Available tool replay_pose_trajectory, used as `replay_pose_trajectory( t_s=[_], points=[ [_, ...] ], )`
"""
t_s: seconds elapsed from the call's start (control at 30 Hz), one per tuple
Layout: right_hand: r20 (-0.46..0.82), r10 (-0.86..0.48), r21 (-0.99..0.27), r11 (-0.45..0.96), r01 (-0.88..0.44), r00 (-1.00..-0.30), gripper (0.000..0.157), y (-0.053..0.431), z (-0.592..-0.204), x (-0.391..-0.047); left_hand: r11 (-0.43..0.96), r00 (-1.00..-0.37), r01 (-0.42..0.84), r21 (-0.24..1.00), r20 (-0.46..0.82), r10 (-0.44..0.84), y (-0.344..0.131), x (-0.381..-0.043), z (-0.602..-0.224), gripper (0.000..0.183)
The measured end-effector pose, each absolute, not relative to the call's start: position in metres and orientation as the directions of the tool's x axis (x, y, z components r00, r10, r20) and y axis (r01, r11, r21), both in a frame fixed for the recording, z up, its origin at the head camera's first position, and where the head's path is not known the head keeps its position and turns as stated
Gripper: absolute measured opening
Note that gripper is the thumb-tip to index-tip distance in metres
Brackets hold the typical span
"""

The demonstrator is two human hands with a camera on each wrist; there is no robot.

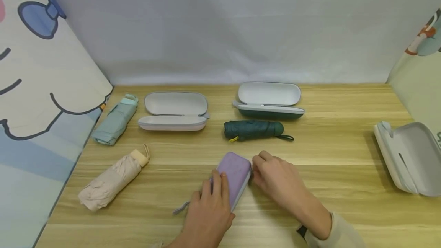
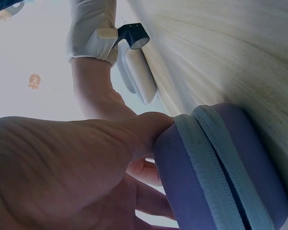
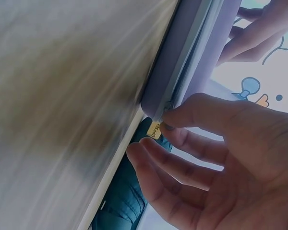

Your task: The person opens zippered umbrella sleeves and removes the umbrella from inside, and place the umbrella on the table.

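A purple zippered case (image 1: 237, 167) lies at a slant on the table, its light grey zip (image 2: 213, 163) running round the side. My left hand (image 1: 209, 206) grips it from above, the thumb against the near side and the fingers over the lid. At the far right corner of the case my right hand (image 1: 277, 179) pinches the zipper pull (image 3: 168, 106) between thumb and index finger, the other fingers loosely bent. The zip shows a narrow dark gap along its length. Just beyond the case lies a folded dark green umbrella (image 1: 253, 129) with a yellow tag (image 3: 154, 130).
At the back stand an open pale case (image 1: 172, 123) and an open dark green case (image 1: 272, 113). A third open white case (image 1: 396, 160) lies at the right edge. On the left are a folded light green umbrella (image 1: 117, 121) and a beige umbrella (image 1: 111, 179).
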State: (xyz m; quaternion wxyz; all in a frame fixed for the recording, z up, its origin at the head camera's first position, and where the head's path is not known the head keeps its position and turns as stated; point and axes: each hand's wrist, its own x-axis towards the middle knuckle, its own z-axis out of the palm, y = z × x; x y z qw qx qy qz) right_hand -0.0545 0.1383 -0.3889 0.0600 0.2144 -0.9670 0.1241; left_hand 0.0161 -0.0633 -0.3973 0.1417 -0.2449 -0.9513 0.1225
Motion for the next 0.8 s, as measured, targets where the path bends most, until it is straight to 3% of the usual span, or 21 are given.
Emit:
replay_pose_trajectory(
  t_s=[0.8],
  points=[
    [0.201,-0.386,-0.208,0.881,-0.425,-0.9,0.016,0.144,-0.396,-0.069,0.796,-0.789,0.524,-0.305,0.177,0.588,-0.069,0.011,-0.393,0.101]
  ],
)
